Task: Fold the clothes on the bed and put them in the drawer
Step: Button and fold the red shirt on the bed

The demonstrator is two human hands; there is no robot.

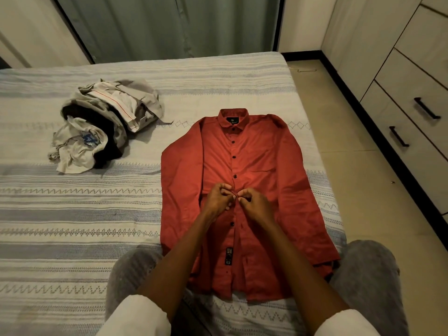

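Note:
A red long-sleeved shirt lies flat and face up on the bed, collar away from me, sleeves along its sides. Black buttons run down its front. My left hand and my right hand meet at the middle of the button strip, fingers curled, each pinching the shirt's front edge around one button. To the far left on the bed sits a crumpled pile of clothes in grey, white and black. The drawers with black handles stand at the right.
The bed's right edge runs close beside the shirt, with tiled floor between bed and drawer unit. Grey curtains hang behind the bed. My knees in grey trousers rest on the bed on either side of the shirt's hem.

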